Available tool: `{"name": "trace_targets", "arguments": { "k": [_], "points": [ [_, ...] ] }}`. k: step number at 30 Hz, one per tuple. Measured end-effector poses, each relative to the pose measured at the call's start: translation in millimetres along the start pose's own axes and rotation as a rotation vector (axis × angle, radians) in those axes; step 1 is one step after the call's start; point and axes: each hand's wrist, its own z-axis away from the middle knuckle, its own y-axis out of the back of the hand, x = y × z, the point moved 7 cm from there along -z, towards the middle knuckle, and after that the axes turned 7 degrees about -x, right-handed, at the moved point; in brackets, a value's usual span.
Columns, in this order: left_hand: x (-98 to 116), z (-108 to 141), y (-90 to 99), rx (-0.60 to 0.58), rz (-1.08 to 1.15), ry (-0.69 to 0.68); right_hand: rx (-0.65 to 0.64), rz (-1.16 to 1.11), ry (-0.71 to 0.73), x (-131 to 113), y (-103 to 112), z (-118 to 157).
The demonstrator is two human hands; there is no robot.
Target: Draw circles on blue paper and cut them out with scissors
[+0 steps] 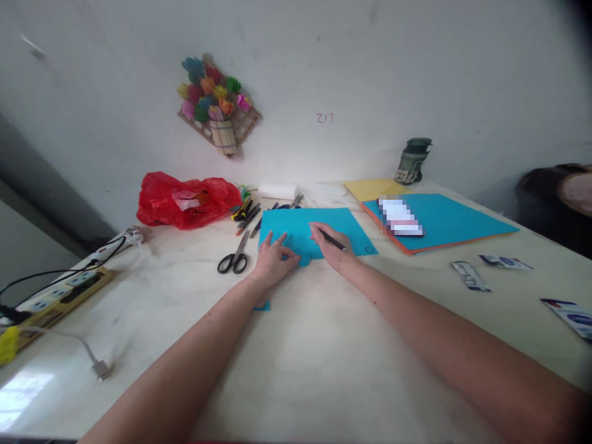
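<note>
A sheet of blue paper (324,217) lies flat on the table, with a small circle drawn near its right corner. My left hand (274,262) rests on its lower left part, fingers spread, with the thumb beside a small blue paper piece (304,260) at the near edge. A dark pen (333,238) is gripped in my right hand (341,251), its tip end over the sheet and partly hidden by the fingers. Another blue scrap (263,306) shows from under my left wrist. Black-handled scissors (235,260) lie left of the sheet.
Behind the sheet are several pens (250,219), a yellow-black cutter (242,210) and a white roll (278,190). A red plastic bag (166,200) and power strip (69,293) sit left. On the right are a phone (400,216) on stacked paper (462,219), a bottle (413,161) and small packets (470,275).
</note>
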Motion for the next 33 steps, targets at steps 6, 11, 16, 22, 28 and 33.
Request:
{"name": "trace_targets", "arguments": {
  "k": [6,11,16,22,28,33],
  "points": [
    [8,3,-5.3,-0.056,-0.056,-0.012,-0.036,-0.389,-0.217,16,-7,15],
    [15,6,-4.7,-0.031,-0.097,-0.069,-0.052,-0.461,-0.234,19,-8,19],
    [20,8,-5.8,-0.044,-0.051,-0.109,-0.015,-0.265,-0.122,17,-2,16],
    [8,3,-0.1,-0.009,-0.016,-0.077,-0.016,0.221,-0.093,7,7,18],
    [20,16,10.4,0.002,-0.33,0.049,-0.049,0.486,-0.038,-18,13,23],
    [23,14,16.1,0.112,-0.209,-0.036,0.031,0.31,0.011,-13,15,21]
  ]
}}
